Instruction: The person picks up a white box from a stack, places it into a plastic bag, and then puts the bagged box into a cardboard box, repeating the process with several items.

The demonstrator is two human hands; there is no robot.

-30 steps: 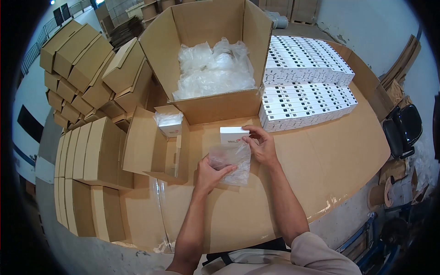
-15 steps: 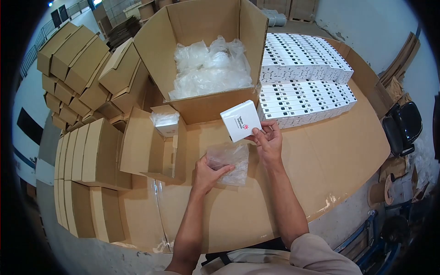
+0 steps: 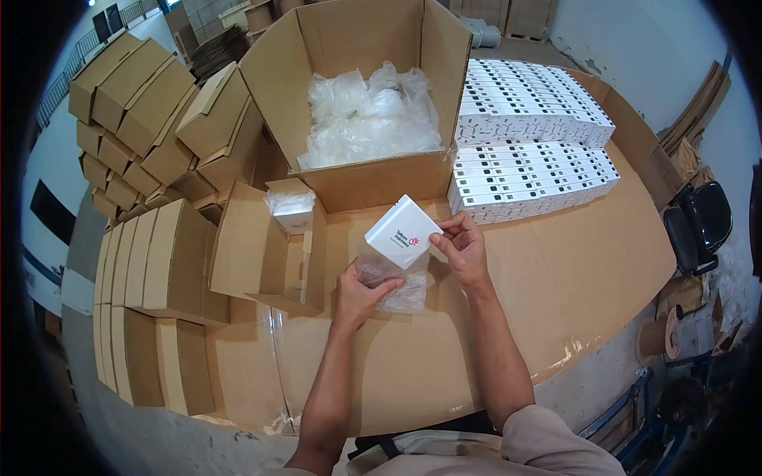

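Observation:
A flat white square box [image 3: 404, 232] with a small red logo is pinched at its right corner by my right hand [image 3: 466, 250]. My left hand [image 3: 361, 295] grips a clear plastic bag [image 3: 406, 293] below it. The white box's lower corner overlaps the top of the bag; whether it is inside the opening I cannot tell. Left of my hands, an open cardboard box [image 3: 246, 258] holds a plastic-wrapped white item [image 3: 292, 213] in its upper corner.
A large open carton [image 3: 381, 181] full of clear plastic bags [image 3: 369, 119] stands beyond my hands. Stacked white boxes [image 3: 532, 178] with printed labels are at the right. Brown cardboard boxes [image 3: 171, 258] are piled at the left. A black chair [image 3: 702, 222] stands off the table's right edge.
My right hand has brought the white box down and left, turning it, so that it meets the top of the bag. My left hand has barely moved.

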